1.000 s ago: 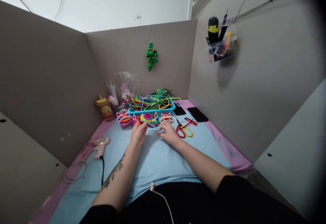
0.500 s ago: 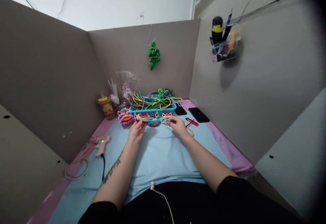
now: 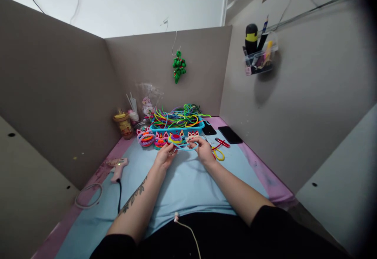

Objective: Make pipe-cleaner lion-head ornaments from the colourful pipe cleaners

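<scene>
My left hand (image 3: 165, 156) is closed on a round pipe-cleaner piece (image 3: 176, 138) with yellow, purple and red coils. From it a light blue pipe cleaner (image 3: 183, 148) runs across to my right hand (image 3: 204, 149), whose fingers pinch it where it bends in a loop. Just behind the hands stand fuzzy pipe-cleaner animal heads: a lilac and orange one (image 3: 145, 137), a pink one (image 3: 160, 140), and a white one (image 3: 193, 135) partly hidden by my right hand.
A blue basket (image 3: 165, 130) of pipe cleaners stands at the back. On the left lie a pink glue gun (image 3: 118, 169) and a lidded cup (image 3: 123, 124). Red-handled scissors (image 3: 223, 142), a yellow pipe cleaner (image 3: 219, 155) and a dark phone (image 3: 230, 135) lie right.
My left hand has moved right and slightly nearer with the round piece, closer to my right hand. The light blue pipe cleaner, earlier stretched nearly straight, now sags and curves.
</scene>
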Demonstrator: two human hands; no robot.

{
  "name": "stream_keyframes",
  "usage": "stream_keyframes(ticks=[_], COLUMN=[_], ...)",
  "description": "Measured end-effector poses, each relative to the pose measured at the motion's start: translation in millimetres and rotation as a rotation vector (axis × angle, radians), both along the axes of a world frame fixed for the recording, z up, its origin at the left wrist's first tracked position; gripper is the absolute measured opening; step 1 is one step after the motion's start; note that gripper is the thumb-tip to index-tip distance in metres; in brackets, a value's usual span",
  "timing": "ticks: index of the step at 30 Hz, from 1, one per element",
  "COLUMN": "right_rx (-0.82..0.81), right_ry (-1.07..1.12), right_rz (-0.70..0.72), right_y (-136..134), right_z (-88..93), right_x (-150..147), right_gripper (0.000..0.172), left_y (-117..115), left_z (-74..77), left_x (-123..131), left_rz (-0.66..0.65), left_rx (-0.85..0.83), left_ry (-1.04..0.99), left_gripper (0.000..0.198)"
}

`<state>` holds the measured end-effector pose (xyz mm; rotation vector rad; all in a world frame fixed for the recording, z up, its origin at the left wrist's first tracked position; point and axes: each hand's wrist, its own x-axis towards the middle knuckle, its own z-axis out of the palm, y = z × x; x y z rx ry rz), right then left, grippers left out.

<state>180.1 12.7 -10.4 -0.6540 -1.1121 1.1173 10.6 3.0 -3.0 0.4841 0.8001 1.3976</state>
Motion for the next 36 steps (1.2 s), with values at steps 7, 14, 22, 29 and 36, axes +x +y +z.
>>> stream_keyframes(ticks=[7, 14, 22, 29, 36], right_rx=[0.046, 0.106, -0.008, -0.13, -0.07], right_ry=[-0.168, -0.335, -0.134, 0.056, -0.055], right_rz=[-0.124, -0.27, -0.137, 0.017, 0.002], right_y=[-7, -9, -6, -8, -9], right_z=[3.0, -6.4, -11.0, -13.8, -18.6], right_x=[-1, -6, -16, -27, -32], right_gripper=[0.02, 0.019, 0.022, 0.027, 0.026], left_y=[-1, -4, -6, -7, -10], left_z=[-2.1, -1.2, 0.7, 0.5, -0.3], left_x=[1, 6, 10, 13, 20], left_rz=[-0.012, -0.051, 0.023, 0.038, 0.036], left_rx=[0.035, 0.083, 0.075, 0.136, 0.192], left_ry=[0.011, 0.04, 0.014, 0.018, 0.08], left_gripper=[0.022, 0.028, 0.029, 0.03, 0.038])
